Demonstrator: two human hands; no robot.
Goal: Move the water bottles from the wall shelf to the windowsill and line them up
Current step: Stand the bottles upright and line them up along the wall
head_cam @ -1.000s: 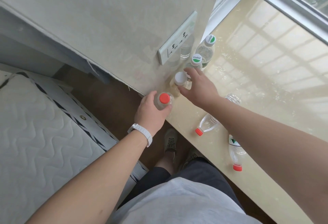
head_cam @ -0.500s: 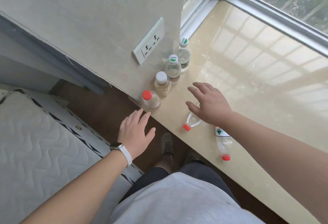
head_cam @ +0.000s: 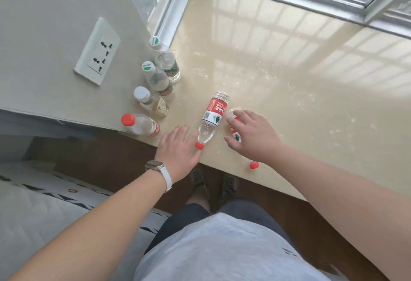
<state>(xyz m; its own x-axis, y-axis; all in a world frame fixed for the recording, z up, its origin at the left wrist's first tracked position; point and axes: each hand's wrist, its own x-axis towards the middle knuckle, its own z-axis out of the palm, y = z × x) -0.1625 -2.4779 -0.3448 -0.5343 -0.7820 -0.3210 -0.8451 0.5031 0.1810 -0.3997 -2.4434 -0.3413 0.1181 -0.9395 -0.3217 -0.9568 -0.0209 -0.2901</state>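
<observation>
Mostly hidden bottle [head_cam: 235, 134] under right hand [head_cam: 254, 137]

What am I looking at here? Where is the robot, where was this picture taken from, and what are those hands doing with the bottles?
There is no machine here. A person works with bare hands, and one camera worn on the head looks forward and down, so you see everything from above. The shiny pale surface is the windowsill. Four bottles stand in a row by the wall: the far green-capped bottle, the near green-capped bottle, the white-capped bottle and the standing red-capped bottle. Two more lie on their sides. The left hand, the one with the watch, touches the labelled lying bottle near its cap with straight fingers. The right hand is spread over the other lying bottle, partly hiding it. Neither bottle is plainly gripped yet.
</observation>
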